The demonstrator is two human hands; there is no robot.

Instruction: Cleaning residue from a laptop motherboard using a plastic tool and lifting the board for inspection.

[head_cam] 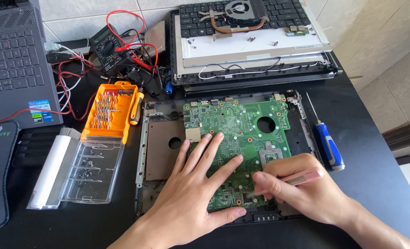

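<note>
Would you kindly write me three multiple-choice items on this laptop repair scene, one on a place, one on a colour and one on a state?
1. Where does the blue-handled screwdriver lie?
A. On the table, right of the open laptop base
B. In the orange bit case
C. On the green circuit board

2. What colour is the tool in the right hand?
A. Yellow
B. Pink
C. Black

3. How is the left hand placed?
A. Clenched in a fist
B. Lifted off the board
C. Flat on the board, fingers spread

Answers: 1 A, it rests on the black table beside the base's right edge. 2 B, a pink handle sticks out between the fingers. 3 C, the palm presses down with the fingers fanned over the green board.
</note>
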